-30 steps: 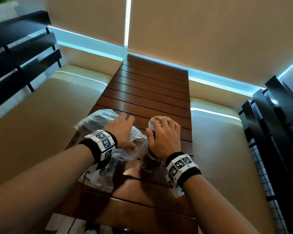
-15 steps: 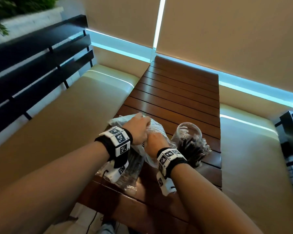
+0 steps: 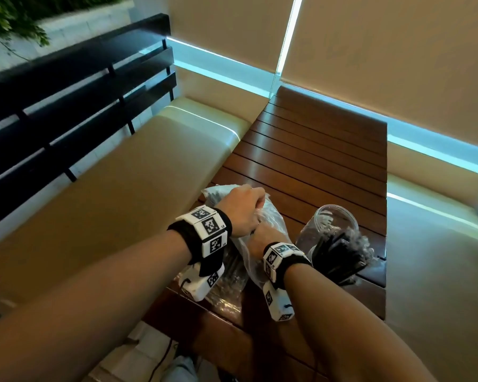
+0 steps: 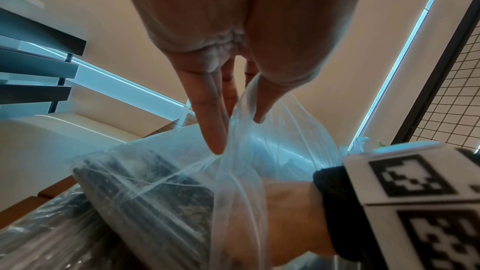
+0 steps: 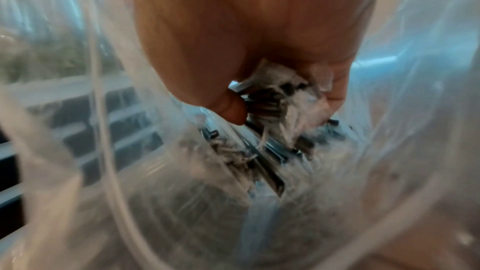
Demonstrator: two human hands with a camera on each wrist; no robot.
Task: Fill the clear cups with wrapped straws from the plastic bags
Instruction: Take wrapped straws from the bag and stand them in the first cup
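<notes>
Slatted brown wood forms the bench (image 3: 323,150), which runs away from the person between two pale cushioned seats (image 3: 122,172), with drawn blinds (image 3: 384,51) behind it and a dark slatted rail (image 3: 66,86) at the left.

At the near end of the bench lies a clear plastic bag (image 3: 271,219) of dark wrapped straws (image 4: 145,188). The left hand (image 3: 244,209) sits at the top of the bag, its grip pinching the film between thumb and fingers (image 4: 207,114) and holding the mouth up, as the left wrist view shows. The right hand (image 3: 260,238) is pushed inside the bag, only its back and wrist showing from the head view. In the right wrist view, which is blurred, the right hand's grip is curled around a small bunch of straws, with thin film all round it.

Just right of the bag a clear cup (image 3: 326,230) lies tipped on its side on the bench, mouth turned away from the person. A loose bundle of dark wrapped straws lies at its near end; whether they sit inside the cup I cannot tell. More crumpled clear plastic (image 3: 229,285) lies under the left wrist at the bench's near edge.
</notes>
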